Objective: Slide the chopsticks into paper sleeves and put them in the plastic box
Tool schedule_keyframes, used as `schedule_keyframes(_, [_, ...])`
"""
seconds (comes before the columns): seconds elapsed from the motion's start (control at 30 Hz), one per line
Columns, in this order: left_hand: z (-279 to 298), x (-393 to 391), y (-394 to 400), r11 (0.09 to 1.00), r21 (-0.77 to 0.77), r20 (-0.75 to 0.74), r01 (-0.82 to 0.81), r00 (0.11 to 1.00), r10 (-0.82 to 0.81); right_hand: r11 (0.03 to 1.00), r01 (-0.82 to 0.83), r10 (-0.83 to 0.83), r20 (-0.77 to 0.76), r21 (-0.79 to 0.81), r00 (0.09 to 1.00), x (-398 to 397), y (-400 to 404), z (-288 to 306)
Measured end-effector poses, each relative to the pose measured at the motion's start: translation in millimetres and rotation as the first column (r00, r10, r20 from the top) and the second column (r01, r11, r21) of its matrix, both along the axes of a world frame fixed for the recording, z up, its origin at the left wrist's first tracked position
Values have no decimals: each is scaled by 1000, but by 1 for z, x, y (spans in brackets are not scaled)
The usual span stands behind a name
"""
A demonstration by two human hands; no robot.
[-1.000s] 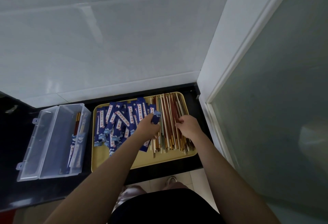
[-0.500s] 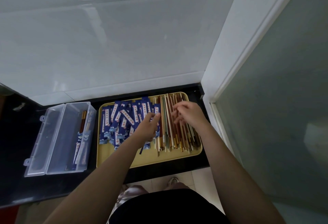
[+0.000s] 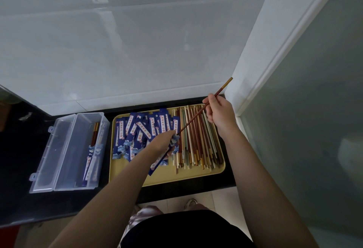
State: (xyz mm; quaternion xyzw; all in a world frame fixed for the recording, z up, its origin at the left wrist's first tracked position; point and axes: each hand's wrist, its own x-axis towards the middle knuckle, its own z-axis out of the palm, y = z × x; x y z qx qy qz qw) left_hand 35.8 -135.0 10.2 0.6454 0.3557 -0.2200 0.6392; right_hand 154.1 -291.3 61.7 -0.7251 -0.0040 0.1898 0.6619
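Now right hand (image 3: 220,113) has lifted chopstick (image 3: 198,113) to sleeve (image 3: 167,154).

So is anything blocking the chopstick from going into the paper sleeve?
Nothing visible. The right hand holds the chopstick in the air above the pile on the tray, and its lower tip is already at the mouth of the sleeve that the left hand grips.

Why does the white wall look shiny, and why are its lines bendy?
Head view: the glossy wall tiles mirror soft window light as pale glare; the wide-angle lens bows their seams and the door frame; nothing looks blurred.
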Motion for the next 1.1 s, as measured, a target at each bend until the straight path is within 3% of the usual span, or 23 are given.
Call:
schedule_keyframes(0.1, [-1, 0, 1, 999, 25, 12, -41, 999, 41, 1000, 5, -5, -22, 3, 1000, -1, 0, -2])
schedule_keyframes(0.27, [4, 1, -3, 994, 100, 105, 35, 993, -45, 1000, -27, 26, -61, -15, 998, -3, 3, -7])
schedule_keyframes(0.53, [22, 12, -17, 992, 68, 161, 104, 980, -114, 910, -256, 242, -83, -325, 967, -20, 17, -33])
schedule_keyframes(0.67, [23, 17, -20, 993, 73, 122, 93, 987, -102, 908, -197, 200, -31, -370, 979, -20, 23, -41])
schedule_keyframes(0.8, [23, 18, -22, 975, 161, 125, 154, 977, -175, 887, -241, 269, 17, -394, 963, -17, 17, -43])
schedule_keyframes(0.93, [14, 16, -16, 982, 170, 102, 84, 989, -102, 921, -137, 143, -9, -364, 990, -14, 16, -59])
schedule_keyframes(1.0, [10, 16, -12, 990, 144, 51, 2, 999, -10, 867, -134, 133, -35, -480, 990, -20, 16, -70])
schedule_keyframes(1.1, [6, 15, -9, 991, 95, -2, -95, 995, 96, 635, -209, 231, -74, -744, 970, -36, 12, -92])
